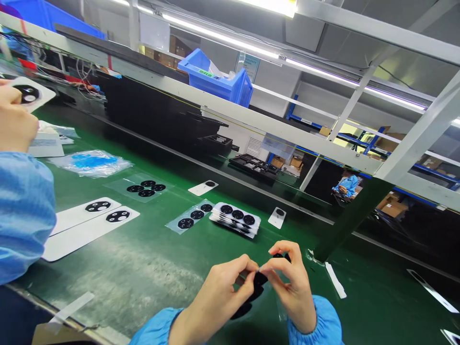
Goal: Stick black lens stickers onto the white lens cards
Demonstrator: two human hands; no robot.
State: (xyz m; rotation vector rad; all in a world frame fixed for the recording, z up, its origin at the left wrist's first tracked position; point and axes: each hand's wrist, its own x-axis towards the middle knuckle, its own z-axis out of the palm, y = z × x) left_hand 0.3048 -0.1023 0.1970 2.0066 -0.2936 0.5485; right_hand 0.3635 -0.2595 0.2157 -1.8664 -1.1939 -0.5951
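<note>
A clear film with black round stickers (256,290) is held between my two hands over the green table. My left hand (224,292) is closed in a pinch on its upper part. My right hand (293,287) pinches close beside it, with thumb and forefinger meeting at one sticker's edge; more black shows behind its fingers. Part of the film is hidden by my hands. Just beyond lies a stack of white sheets with black round stickers (235,220). To its left is a clear strip with several black discs (197,215).
At left, a co-worker's hand (16,120) holds a white card with a black disc (43,93). Long white panels (89,232) lie below it. Small white cards (277,218) dot the table (143,268). A green post (352,215) stands at right; a blue bin (219,81) sits overhead.
</note>
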